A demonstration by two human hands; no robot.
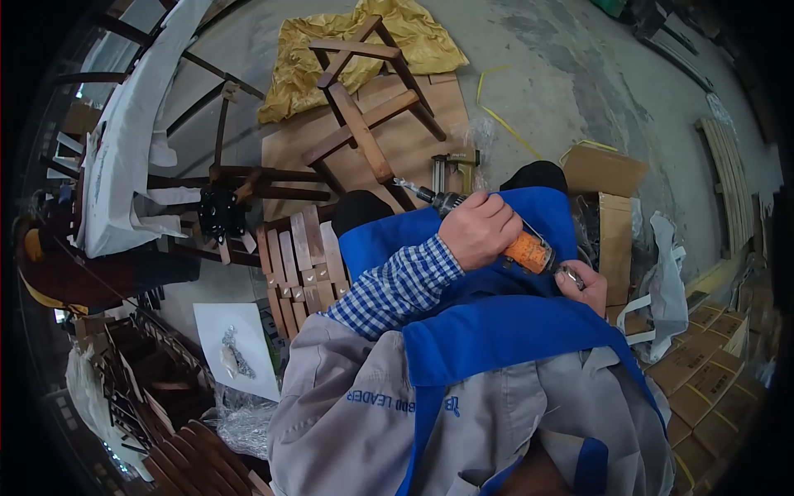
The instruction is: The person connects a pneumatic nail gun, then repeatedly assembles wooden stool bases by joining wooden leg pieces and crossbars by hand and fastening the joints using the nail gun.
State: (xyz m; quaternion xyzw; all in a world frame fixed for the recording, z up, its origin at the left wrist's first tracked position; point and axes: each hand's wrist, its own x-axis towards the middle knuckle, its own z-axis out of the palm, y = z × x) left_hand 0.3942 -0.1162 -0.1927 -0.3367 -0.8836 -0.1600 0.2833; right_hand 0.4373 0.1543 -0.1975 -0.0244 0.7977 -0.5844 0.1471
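My left hand [482, 231], at the end of a blue checked sleeve, is closed around the front part of a power drill [526, 251] with an orange body. Its dark chuck and bit point up and left, toward a wooden chair frame [364, 136]. At the drill's rear end, my right hand [583, 287] is closed on a small shiny metal fitting [569, 276]. Whether that fitting is joined to the drill, I cannot tell. The drill lies above my lap, over a blue apron [480, 335].
Beyond my knees, a nail gun [463, 159] lies by the cardboard sheet [285, 153]. Slatted wooden parts [308, 256] and white paper with small hardware [236, 318] are to the left. An open carton [616, 240] and stacked boxes [703, 364] stand right. Another person [91, 269] is at far left.
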